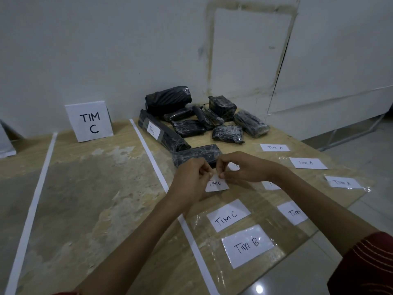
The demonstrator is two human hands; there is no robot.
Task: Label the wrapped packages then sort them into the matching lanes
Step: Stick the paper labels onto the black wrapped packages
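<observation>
Both hands meet over the table (106, 188), just right of the white tape line (157, 167) that runs from the far edge toward the near edge. The left hand (189, 177) and right hand (240, 167) each pinch the top edge of a small paper label (217, 184) reading "TIM C"; the slip hangs below the fingertips, its long axis roughly parallel to the near edge, tilted slightly. Just beyond the hands lies a black wrapped package (195, 154), its long axis running left to right, partly hidden by the knuckles. A longer package (163, 133) already bearing a "Tim C" slip lies along the tape line, pointing toward the far edge. More black packages (212, 120) cluster at the far right corner. Spare labels (229, 215) lie toward the right and near edges. Left of the tape, the lane before the "TIM C" sign (89, 121) is open wood.
</observation>
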